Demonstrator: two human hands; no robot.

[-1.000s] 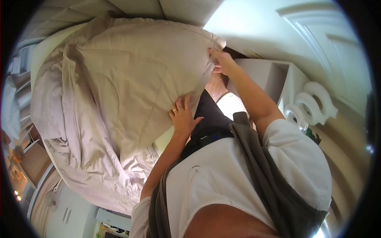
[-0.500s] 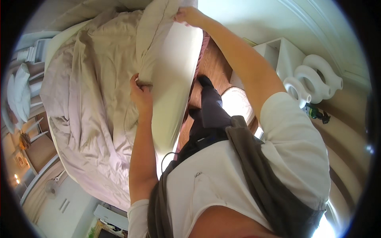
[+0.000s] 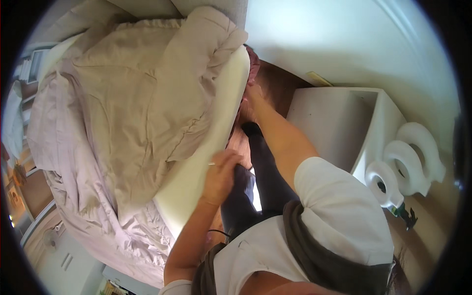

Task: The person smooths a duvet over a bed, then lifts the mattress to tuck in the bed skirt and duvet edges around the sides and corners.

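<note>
A beige duvet (image 3: 105, 113) covers most of the bed, its folded-back end heaped near the headboard. Along the bed's right side a strip of pale cream mattress (image 3: 194, 169) lies bare. My right hand (image 3: 251, 92) reaches down beside the mattress's far corner and closes on maroon fabric (image 3: 253, 63) that hangs along the bed's side; its fingertips are partly hidden. Beside the mattress's near edge hovers my left hand (image 3: 221, 174), a ring on one finger, its fingers loosely bent with nothing visible in them.
A white open-fronted cabinet (image 3: 334, 128) stands on the wooden floor (image 3: 278, 86) to the right, against a pale wall (image 3: 334, 44). White ring-shaped vases (image 3: 386, 184) are beside it. The grey headboard (image 3: 216, 7) rises at the far end. My legs (image 3: 268, 167) are close to the bed.
Both hands have let go of the duvet's edge, now folded back over the bed. My right hand has dropped to the maroon fabric; my left has moved right and nearer, off the duvet.
</note>
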